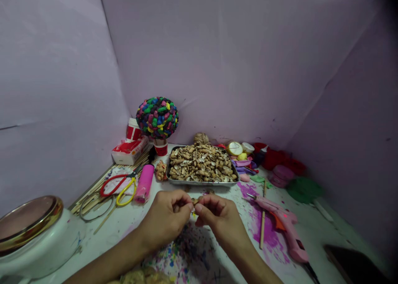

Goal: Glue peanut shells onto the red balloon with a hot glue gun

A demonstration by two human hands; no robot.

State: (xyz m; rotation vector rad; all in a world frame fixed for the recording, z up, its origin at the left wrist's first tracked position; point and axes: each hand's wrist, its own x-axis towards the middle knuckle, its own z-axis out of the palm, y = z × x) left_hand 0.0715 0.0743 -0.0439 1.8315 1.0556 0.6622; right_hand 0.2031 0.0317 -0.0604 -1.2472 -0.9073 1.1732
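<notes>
My left hand [172, 213] and my right hand [217, 215] meet in front of the tray, thumbs and fingers pinched. Between their fingertips is a small brown peanut shell [195, 202], mostly covered by the fingers. Just behind them, a metal tray [203, 184] is heaped with peanut shells [202, 163], many split in halves. Beneath my hands the white table is speckled with paint. At the bottom edge, partly cut off, lies a pile of yellowish-brown pieces [143, 275], perhaps in a plastic bag.
Left are red-and-yellow scissors [118, 188], a pink roll [145, 182], wooden sticks [90, 197] and a white pot [40, 234]. A colourful ball [157, 117] stands on a red cup [161, 148]. Right are a pink glue gun [287, 224], a stick [263, 222] and a dark phone-like slab [354, 263].
</notes>
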